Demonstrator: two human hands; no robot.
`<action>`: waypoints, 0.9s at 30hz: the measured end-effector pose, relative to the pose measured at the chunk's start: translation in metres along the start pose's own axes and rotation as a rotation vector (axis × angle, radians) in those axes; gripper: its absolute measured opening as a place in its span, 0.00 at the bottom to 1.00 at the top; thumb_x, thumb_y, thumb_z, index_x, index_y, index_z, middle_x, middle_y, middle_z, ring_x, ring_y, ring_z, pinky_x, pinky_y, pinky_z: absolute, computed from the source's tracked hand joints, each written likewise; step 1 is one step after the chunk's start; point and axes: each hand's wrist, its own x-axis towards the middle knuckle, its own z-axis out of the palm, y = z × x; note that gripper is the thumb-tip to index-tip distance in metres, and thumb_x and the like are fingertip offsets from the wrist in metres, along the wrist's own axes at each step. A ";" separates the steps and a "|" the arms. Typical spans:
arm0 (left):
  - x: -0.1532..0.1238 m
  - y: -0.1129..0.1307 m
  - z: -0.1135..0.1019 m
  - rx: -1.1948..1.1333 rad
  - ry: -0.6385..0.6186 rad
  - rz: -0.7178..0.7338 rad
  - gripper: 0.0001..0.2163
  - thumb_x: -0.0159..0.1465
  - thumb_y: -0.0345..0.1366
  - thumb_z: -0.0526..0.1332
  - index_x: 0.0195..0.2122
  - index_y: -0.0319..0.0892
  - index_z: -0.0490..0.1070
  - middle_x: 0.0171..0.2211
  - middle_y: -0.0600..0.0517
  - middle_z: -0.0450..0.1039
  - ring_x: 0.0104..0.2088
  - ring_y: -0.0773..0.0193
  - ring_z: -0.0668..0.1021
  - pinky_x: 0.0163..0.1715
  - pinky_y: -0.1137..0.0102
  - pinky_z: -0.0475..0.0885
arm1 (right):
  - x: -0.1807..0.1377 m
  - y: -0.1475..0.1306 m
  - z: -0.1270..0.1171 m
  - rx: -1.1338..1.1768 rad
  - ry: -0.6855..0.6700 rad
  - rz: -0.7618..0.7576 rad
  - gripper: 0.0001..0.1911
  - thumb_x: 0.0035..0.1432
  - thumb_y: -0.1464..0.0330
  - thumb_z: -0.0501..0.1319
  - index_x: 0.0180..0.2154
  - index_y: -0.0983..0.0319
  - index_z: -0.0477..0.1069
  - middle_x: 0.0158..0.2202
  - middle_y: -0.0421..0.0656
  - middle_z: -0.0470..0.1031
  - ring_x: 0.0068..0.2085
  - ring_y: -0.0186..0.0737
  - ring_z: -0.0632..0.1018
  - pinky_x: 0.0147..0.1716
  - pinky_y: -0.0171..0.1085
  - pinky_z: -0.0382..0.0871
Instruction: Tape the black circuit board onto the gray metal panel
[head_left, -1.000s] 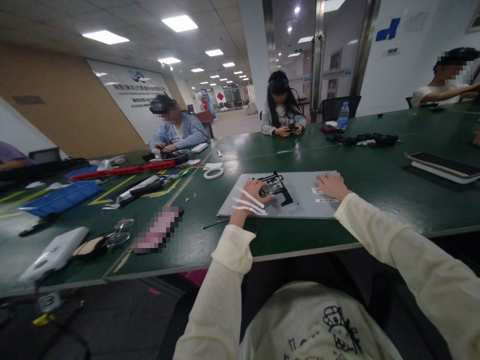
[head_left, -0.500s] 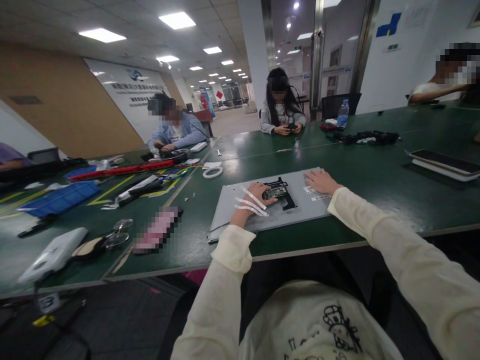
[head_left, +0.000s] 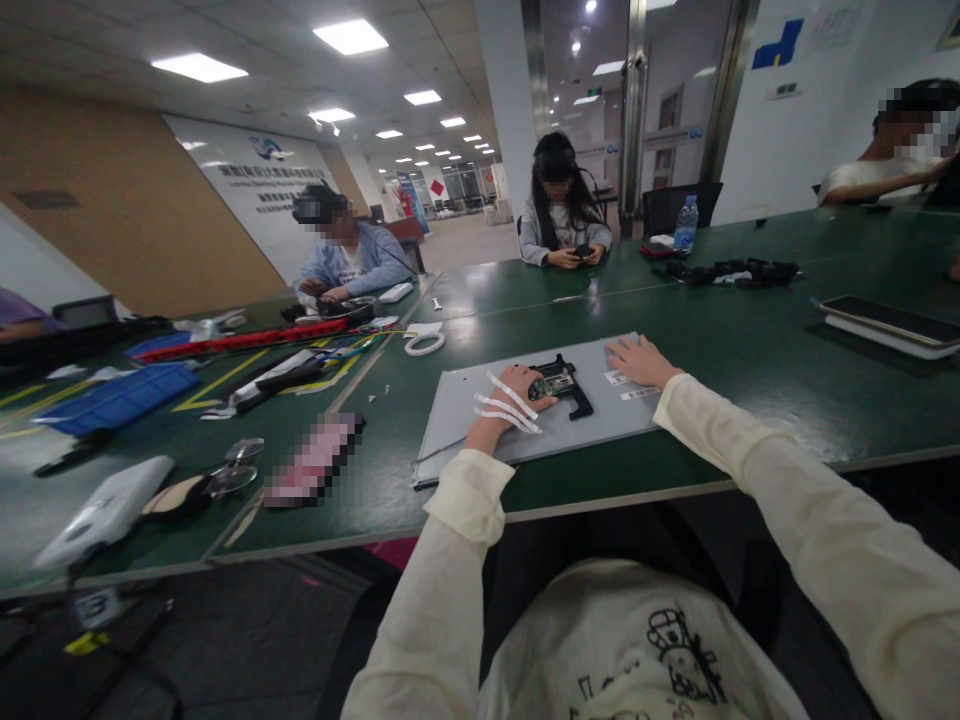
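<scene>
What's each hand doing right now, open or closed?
Left hand: partly curled at the circuit board; grip can't be told.
Right hand: open, resting on the gray panel.

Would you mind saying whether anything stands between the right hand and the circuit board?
Nothing visible blocks it: between the right hand and the circuit board lie only grey panel and part of the black frame.

Circuit board (head_left: 553, 385) on grey panel (head_left: 452, 418)

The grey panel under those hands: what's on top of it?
On the grey panel are a black bracket, a green circuit board and white labels. The left hand partly covers the board; the right hand rests beside the labels. Whatever lies beneath either palm is hidden.
</scene>
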 end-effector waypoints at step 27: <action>0.000 -0.001 0.006 -0.114 -0.019 0.034 0.22 0.62 0.47 0.62 0.52 0.38 0.70 0.53 0.43 0.71 0.52 0.53 0.72 0.56 0.61 0.65 | -0.007 -0.006 -0.007 -0.007 0.085 -0.017 0.30 0.67 0.55 0.43 0.65 0.59 0.56 0.68 0.50 0.51 0.68 0.61 0.47 0.62 0.60 0.44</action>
